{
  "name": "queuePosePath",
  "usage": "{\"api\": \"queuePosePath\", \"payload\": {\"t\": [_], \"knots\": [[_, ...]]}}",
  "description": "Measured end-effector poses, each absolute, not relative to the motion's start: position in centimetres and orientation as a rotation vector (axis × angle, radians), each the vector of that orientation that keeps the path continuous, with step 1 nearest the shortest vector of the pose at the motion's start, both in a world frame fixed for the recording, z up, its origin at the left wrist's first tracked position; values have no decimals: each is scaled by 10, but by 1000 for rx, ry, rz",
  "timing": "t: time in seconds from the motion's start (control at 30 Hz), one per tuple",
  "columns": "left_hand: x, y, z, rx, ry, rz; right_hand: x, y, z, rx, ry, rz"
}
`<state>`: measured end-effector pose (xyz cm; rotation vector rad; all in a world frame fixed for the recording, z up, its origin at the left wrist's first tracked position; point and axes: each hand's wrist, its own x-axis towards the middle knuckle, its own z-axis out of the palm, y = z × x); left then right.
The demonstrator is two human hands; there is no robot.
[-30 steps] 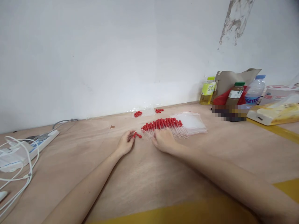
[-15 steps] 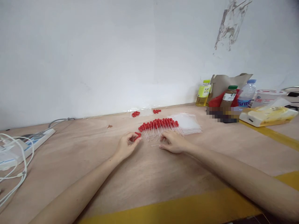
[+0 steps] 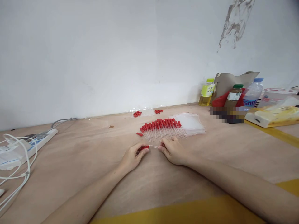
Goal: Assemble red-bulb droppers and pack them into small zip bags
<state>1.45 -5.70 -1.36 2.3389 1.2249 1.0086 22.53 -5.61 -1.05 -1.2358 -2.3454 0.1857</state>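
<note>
Over left lies a power strip point(image 3: 51, 135) among white cables point(image 3: 29, 161), then the left hand point(image 3: 132, 158) pinches a red cap point(image 3: 146, 147) against the clear tube point(image 3: 153, 146) pinched by the right hand point(image 3: 174, 151), just this side of fanned droppers point(image 3: 160, 122), with bottles point(image 3: 206, 91) and tissues point(image 3: 272, 117) farther right.

What we can read
Yellow-capped bottle point(image 3: 206, 92): 花茶; green-capped bottle point(image 3: 234, 96): Starbucks logo point(image 3: 238, 95); blue-capped bottle point(image 3: 253, 93): "ant", incomplete.

Light is soft and diffuse, one patch point(image 3: 224, 115) pixelated.
</note>
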Motion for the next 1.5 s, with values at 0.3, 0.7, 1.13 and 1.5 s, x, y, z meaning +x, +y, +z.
{"api": "queuePosePath", "payload": {"t": [0.3,0.7,1.13,1.5], "knots": [[14,-58,-14,2481,1067,1058,228,-48,-16,-1086,-2314,370],[16,-63,-16,2656,1024,968,225,-51,-13,-1029,-2318,145],[17,-65,-17,2771,964,951,210,-61,-9,-1205,-2392,203],[9,-53,-9,2692,1141,1176,222,-66,2,-1143,-2331,126]]}}
